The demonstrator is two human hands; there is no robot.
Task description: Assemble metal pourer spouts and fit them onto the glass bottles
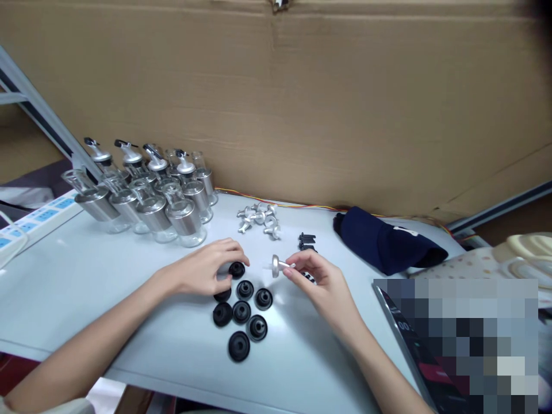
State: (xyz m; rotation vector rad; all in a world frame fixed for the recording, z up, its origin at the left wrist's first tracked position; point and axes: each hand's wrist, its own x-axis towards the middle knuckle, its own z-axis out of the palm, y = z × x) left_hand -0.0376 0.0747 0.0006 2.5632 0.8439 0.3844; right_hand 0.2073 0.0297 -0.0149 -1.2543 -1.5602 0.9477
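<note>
My right hand (321, 282) pinches a silver pourer spout (275, 266) by its narrow stem, holding it above the table with the wide round base facing left. My left hand (211, 267) curls its thumb and fingers around a round black stopper (237, 270) on the table. Below that hand lie several more black stoppers (241, 311), one of them partly covered by the thumb. A heap of silver spouts (260, 217) sits further back. Small black parts (307, 240) lie behind my right hand, which partly hides them.
Several glass bottles with metal sleeves (185, 217) stand at the back left, some topped with pourers. A white power strip (41, 221) runs along the left edge. At the right are a navy cap (379, 241) and a dark-screened device (403, 328), partly pixelated. Cardboard (276, 103) rises behind.
</note>
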